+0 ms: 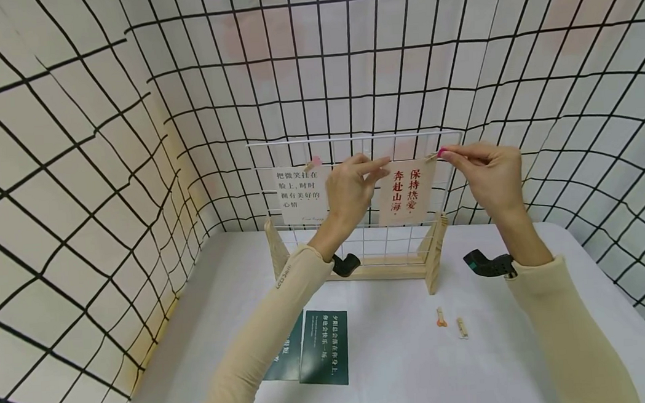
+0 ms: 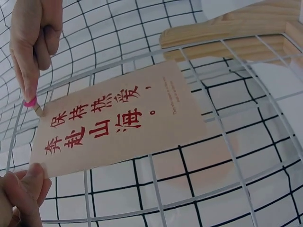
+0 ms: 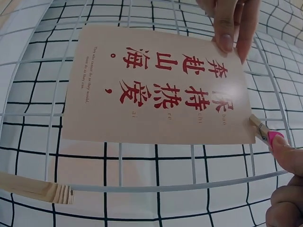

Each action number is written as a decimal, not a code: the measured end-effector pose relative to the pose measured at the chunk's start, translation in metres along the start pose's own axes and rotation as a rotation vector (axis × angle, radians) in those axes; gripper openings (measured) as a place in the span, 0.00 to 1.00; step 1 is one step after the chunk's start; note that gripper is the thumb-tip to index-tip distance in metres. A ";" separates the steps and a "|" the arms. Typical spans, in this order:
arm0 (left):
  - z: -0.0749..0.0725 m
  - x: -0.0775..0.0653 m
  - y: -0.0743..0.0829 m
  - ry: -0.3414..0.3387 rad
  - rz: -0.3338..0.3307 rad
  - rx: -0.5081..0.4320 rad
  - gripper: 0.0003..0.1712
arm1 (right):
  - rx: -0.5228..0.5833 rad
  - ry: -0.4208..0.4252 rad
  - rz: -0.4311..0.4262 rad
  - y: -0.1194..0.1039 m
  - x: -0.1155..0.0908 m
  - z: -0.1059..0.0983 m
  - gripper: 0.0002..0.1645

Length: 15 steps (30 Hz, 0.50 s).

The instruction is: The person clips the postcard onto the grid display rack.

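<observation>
Nearest on the tabletop (image 1: 398, 357), two dark green cards (image 1: 323, 348) are laid side by side, the left one partly covered from view by a cream sleeve (image 1: 269, 322). Farther off and to the right, two small clothespins (image 1: 462, 328) are set near each other. Beyond them, the upper left corner of a cream card (image 1: 407, 193) with red characters is pinched by the left hand (image 1: 352, 187), the grip closed to the card's thickness, the thumb on the printed face. A pink-ended clothespin (image 3: 259, 125) is held in the right hand (image 1: 489, 173), the grip closed between thumb and finger; the cream card's upper right corner is overlapped by its tip. The card is held upright at a wooden-footed wire rack (image 1: 379, 271), where a white card (image 1: 298, 194) is hung to the left. Farthest back, a white wall (image 1: 334, 34) is crossed by black grid lines.
</observation>
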<state>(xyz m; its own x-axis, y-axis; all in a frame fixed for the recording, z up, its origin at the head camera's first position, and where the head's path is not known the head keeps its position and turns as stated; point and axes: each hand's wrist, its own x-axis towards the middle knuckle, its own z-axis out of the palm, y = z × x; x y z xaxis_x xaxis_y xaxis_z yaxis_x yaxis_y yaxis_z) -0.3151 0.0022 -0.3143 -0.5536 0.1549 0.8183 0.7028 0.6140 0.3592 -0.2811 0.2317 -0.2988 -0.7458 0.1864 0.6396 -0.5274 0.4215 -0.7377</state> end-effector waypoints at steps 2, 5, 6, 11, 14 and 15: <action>0.001 -0.001 0.000 0.006 0.003 0.006 0.11 | -0.025 -0.007 -0.004 0.000 0.000 0.001 0.12; 0.002 -0.002 0.000 0.023 0.015 0.016 0.11 | -0.045 -0.014 -0.017 0.000 0.001 0.003 0.11; 0.003 -0.002 0.000 0.031 0.020 0.020 0.11 | -0.049 -0.017 -0.023 0.000 0.001 0.003 0.11; 0.006 -0.004 0.000 0.078 0.051 0.039 0.10 | -0.077 -0.025 -0.046 0.000 0.000 0.004 0.11; 0.008 -0.006 0.001 0.112 0.062 0.051 0.10 | -0.081 -0.029 -0.045 0.000 0.001 0.004 0.11; 0.008 -0.006 0.001 0.122 0.068 0.059 0.10 | -0.080 -0.032 -0.043 0.001 0.001 0.005 0.11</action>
<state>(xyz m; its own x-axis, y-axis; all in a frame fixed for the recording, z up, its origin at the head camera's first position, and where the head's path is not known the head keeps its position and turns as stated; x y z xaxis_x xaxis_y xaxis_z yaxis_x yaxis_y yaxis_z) -0.3148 0.0084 -0.3226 -0.4448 0.1048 0.8895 0.7075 0.6501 0.2772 -0.2845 0.2279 -0.2994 -0.7362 0.1387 0.6624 -0.5263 0.4979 -0.6893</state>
